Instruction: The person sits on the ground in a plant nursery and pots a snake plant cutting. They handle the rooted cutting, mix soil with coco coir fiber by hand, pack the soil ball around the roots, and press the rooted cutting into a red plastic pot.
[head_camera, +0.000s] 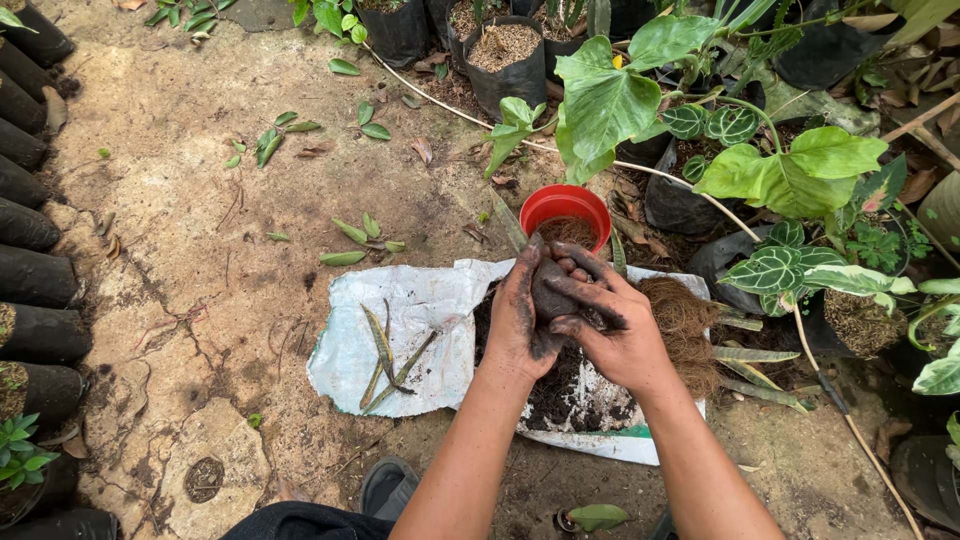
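- A dark lump of soil (553, 292) sits pressed between both hands, held above a white sack (420, 330) spread on the ground.
- The left hand (522, 318) cups the lump from the side, fingers curled up around it and smeared black with dirt.
- The right hand (612, 322) closes over the lump from the other side, its fingers lying across the top and overlapping the left fingers.
- Right under the hands, a pile of loose dark soil (565, 385) lies on the sack.
- Just beside the right hand, a clump of brown fibre (685, 320) rests at the sack's edge.
- To the left of the left hand, a few long narrow leaves (388, 355) lie on the bare part of the sack.
- Just beyond the fingertips stands a red pot (566, 212), partly filled with brown fibre.
- Farther out past the right hand grow plants with broad green leaves (780, 175), some with pale veins, in black bags.
- Well off to the left of the left hand, a row of black grow bags (30, 275) lines the edge of the cracked dirt ground (190, 190).
- Near the forearms, the tip of a grey sandal (385, 485) shows.
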